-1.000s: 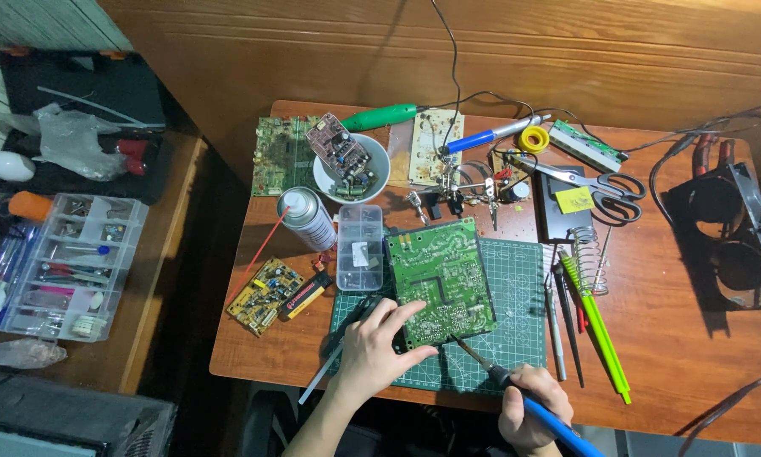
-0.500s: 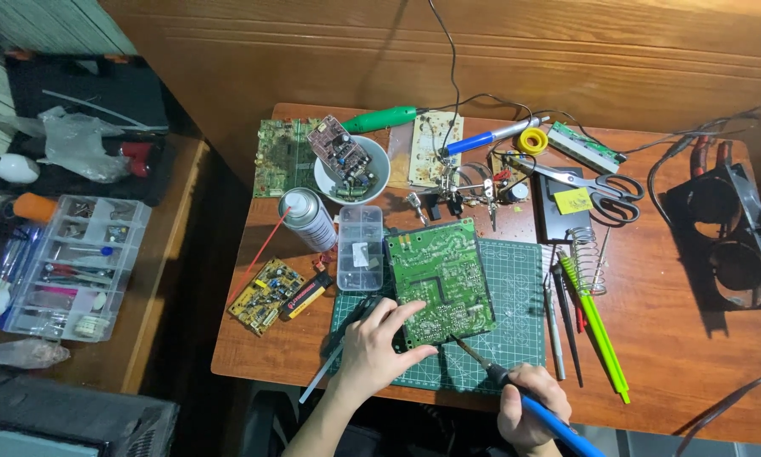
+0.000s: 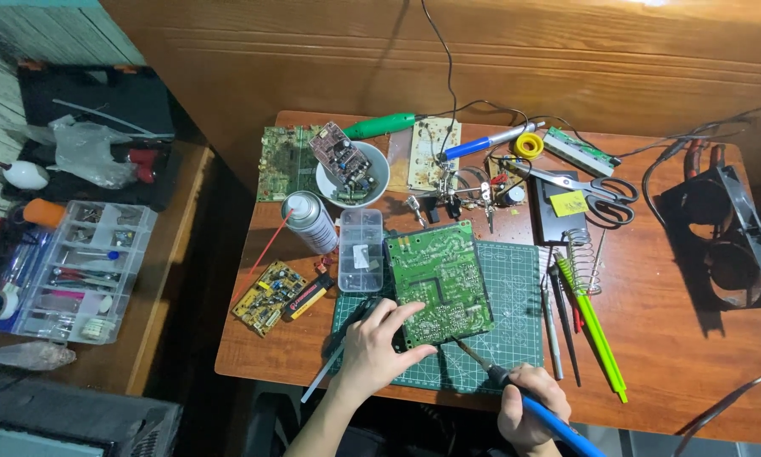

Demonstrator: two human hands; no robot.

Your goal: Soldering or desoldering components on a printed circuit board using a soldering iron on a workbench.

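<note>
Pinning the green circuit board [image 3: 438,283] flat, the left hand [image 3: 379,349] rests at the board's seven o'clock corner with its fingers [image 3: 410,312] spread, the tips pressing down on the board's lower left edge. The board lies tilted on the green cutting mat [image 3: 516,326], near the front middle of the table [image 3: 677,338]. The right hand [image 3: 529,406], at five o'clock from the board, has its fingers wrapped tight around the blue soldering iron [image 3: 533,406], whose tip reaches up toward the board's lower edge.

By its look the board is light, thin and stiff, so it would slide easily on the mat unless held; its solder side looks fragile and prickly, so the bare edges and corners are probably the safest places to grip. The iron is best held by its blue handle, well back from the hot tip.

Counting: one board is under the hands, and at least four other boards lie about, one yellow [image 3: 269,296] at nine o'clock, one green [image 3: 283,161] at eleven o'clock, one in the white bowl [image 3: 379,178] and one pale [image 3: 434,152] at twelve. There is one spray can [image 3: 310,222], one clear parts box [image 3: 360,250], one pair of scissors [image 3: 588,190], one roll of yellow solder [image 3: 529,145] and one green pen-like tool [image 3: 592,326] at three o'clock.
</note>
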